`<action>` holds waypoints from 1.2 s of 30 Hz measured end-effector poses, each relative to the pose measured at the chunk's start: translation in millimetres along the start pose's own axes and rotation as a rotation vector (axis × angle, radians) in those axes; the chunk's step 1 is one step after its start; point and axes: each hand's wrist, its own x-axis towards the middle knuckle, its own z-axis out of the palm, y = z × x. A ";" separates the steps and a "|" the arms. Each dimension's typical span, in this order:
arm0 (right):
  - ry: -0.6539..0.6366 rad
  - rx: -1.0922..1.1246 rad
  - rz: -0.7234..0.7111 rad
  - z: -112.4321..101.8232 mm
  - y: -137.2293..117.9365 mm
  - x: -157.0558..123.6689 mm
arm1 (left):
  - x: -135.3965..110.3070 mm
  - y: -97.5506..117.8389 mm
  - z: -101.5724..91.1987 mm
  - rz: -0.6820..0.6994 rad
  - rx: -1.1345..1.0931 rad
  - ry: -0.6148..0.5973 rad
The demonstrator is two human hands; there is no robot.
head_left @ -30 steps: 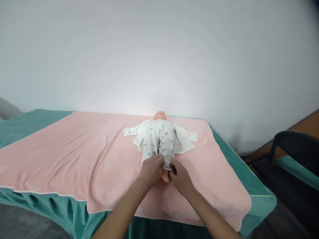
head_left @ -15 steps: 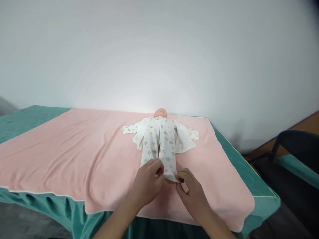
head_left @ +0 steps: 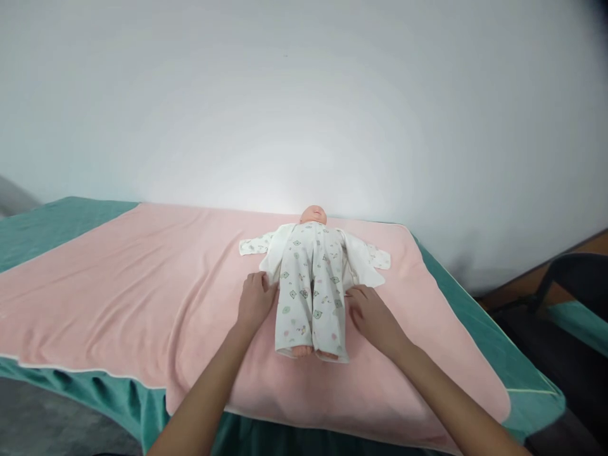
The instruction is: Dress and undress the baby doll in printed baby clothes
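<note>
Baby doll (head_left: 311,278) lies on its back near the far edge of the pink blanket (head_left: 118,291), head toward the wall, dressed in patterned white trousers (head_left: 311,310) whose legs run toward the camera and end with the doll's feet just showing at the cuffs. Left of the doll, the left hand (head_left: 255,301) rests palm down on the blanket with its fingers loosely spread and their tips touching the edge of the open white jacket (head_left: 273,256) at the doll's hip; it grips nothing. The jacket lies spread open beneath the doll, sleeves stretched out to either side. Right of the doll, the right hand (head_left: 373,313) lies flat and relaxed against the trouser side and the jacket's other flap, also grasping nothing. The blanket covers a teal sheet (head_left: 57,225) that shows beyond its left and right edges. Further right of the doll, well apart, stands a dark chair (head_left: 577,278).
</note>
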 end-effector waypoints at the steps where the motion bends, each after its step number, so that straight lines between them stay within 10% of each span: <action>1: -0.006 -0.111 -0.043 5.8 1.9 11.4 | 5.3 3.3 3.5 -0.026 0.057 -0.006; 6: -0.015 -0.352 -0.059 26.2 5.2 36.2 | 9.7 10.0 8.3 -0.053 0.131 -0.003; 13: -0.024 0.062 -0.059 16.9 26.3 6.8 | -7.5 -8.1 7.6 -0.084 -0.073 0.070; 21: 0.241 -0.052 0.643 -11.3 88.7 40.1 | 52.3 -19.0 1.3 -0.109 0.044 0.195; 26: 0.121 0.016 0.721 -11.5 113.7 64.2 | 76.4 -18.3 4.6 -0.061 0.154 0.112; 32: 0.307 0.379 0.612 -27.7 78.5 99.9 | 88.1 6.4 -18.4 -0.330 -0.670 0.119; 36: 0.384 0.514 0.328 -42.7 12.0 120.7 | 84.0 54.4 -42.3 -0.181 -0.841 0.047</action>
